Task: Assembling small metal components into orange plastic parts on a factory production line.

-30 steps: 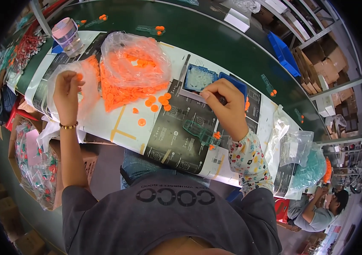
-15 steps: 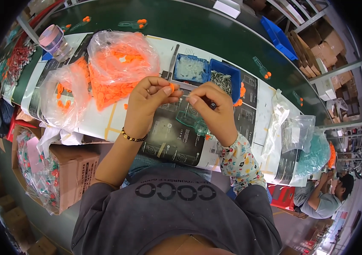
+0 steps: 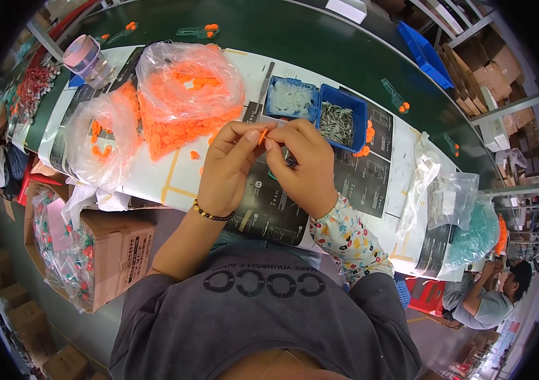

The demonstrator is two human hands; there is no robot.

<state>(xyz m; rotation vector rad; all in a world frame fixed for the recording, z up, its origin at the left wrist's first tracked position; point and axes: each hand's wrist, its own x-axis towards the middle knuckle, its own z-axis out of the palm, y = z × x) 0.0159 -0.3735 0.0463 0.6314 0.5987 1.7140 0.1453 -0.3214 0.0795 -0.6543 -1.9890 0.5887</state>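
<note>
Above the table my left hand (image 3: 226,168) pinches a small orange disc (image 3: 262,136), turned edge-on, between thumb and fingers. My right hand (image 3: 304,166) is closed in a pinch, its fingertips right against the disc. Whatever lies between those right fingertips is hidden. Beneath the right hand a green clear plastic part (image 3: 271,175) shows only at its edge. Beyond the hands stand a blue bin of small metal pins (image 3: 338,123) and a shallower blue tray with whitish contents (image 3: 292,97). A large clear bag of orange discs (image 3: 187,95) is at the left.
A second clear bag (image 3: 101,142) with fewer orange pieces lies farther left, near a lidded cup (image 3: 89,61). Green parts with orange discs (image 3: 198,31) rest on the green belt (image 3: 269,47). Plastic bags (image 3: 453,199) lie at right. A filled carton (image 3: 114,253) stands lower left.
My hands have come together, and the right fingertips now meet the orange disc. The disc has turned edge-on. A thin, pale piece seen earlier in the right fingertips is now hidden.
</note>
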